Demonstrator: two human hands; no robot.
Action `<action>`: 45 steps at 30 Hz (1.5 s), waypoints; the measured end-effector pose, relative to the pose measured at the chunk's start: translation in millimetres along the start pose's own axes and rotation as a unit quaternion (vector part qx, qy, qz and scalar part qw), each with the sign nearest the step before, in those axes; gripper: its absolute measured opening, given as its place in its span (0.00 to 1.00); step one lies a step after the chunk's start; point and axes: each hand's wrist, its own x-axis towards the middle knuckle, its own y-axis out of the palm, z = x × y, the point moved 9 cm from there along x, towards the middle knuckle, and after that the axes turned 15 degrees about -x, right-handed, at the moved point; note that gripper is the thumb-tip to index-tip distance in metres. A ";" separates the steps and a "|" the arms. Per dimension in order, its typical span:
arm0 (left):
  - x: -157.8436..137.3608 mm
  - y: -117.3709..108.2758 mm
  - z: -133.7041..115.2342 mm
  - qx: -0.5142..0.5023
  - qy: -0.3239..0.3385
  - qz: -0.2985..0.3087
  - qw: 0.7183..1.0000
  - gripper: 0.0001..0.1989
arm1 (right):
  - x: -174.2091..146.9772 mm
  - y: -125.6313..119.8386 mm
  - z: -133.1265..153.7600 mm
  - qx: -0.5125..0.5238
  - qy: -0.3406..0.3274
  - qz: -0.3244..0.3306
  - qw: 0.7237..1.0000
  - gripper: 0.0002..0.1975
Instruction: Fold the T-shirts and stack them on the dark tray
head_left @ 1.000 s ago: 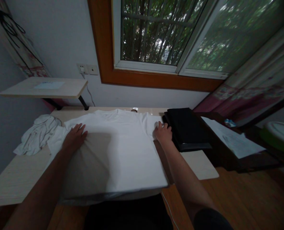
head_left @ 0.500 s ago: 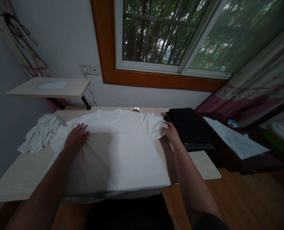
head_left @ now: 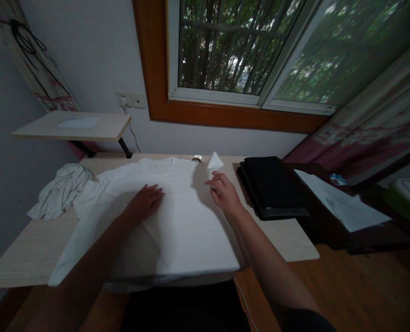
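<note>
A white T-shirt (head_left: 187,230) lies spread on the pale wooden desk (head_left: 14,253), collar toward the wall and hem hanging at the front edge. My left hand (head_left: 144,203) rests on its chest area, fingers stretched out and holding nothing. Over the shirt's right side is my right hand (head_left: 224,191), fingers apart with nothing visible in them. The right sleeve is turned inward, and a small white triangle of its cloth (head_left: 215,161) sticks up past the shoulder. The left sleeve stays spread out, touching a crumpled white cloth (head_left: 65,191).
To the right is a black folder-like stack (head_left: 270,184), then papers (head_left: 339,200) on a dark surface. A raised shelf (head_left: 101,131) stands at the back left. A small round object (head_left: 196,159) sits behind the collar. The window (head_left: 239,55) is ahead.
My right hand has moved left, and the right sleeve, pinched and stretched outward before, now lies folded in. My left hand has slid right, from near the left shoulder to the chest.
</note>
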 end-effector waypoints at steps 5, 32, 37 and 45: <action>37.3 32.7 -7.0 -0.279 -0.100 -0.084 0.951 0.26 | -22.7 27.1 75.3 0.011 -0.217 0.087 0.972 0.26; 11.0 59.4 -34.6 -0.430 -0.316 -0.044 0.844 0.19 | -86.4 40.0 -28.9 -0.132 0.090 0.124 0.979 0.16; 6.0 53.9 -17.0 -0.404 -0.312 -0.038 0.859 0.21 | -83.7 41.2 -27.1 -0.160 0.057 0.138 0.976 0.16; 9.8 20.1 11.2 -0.230 -0.295 -0.145 0.916 0.23 | -67.9 32.9 -15.3 -0.092 0.031 0.111 0.989 0.22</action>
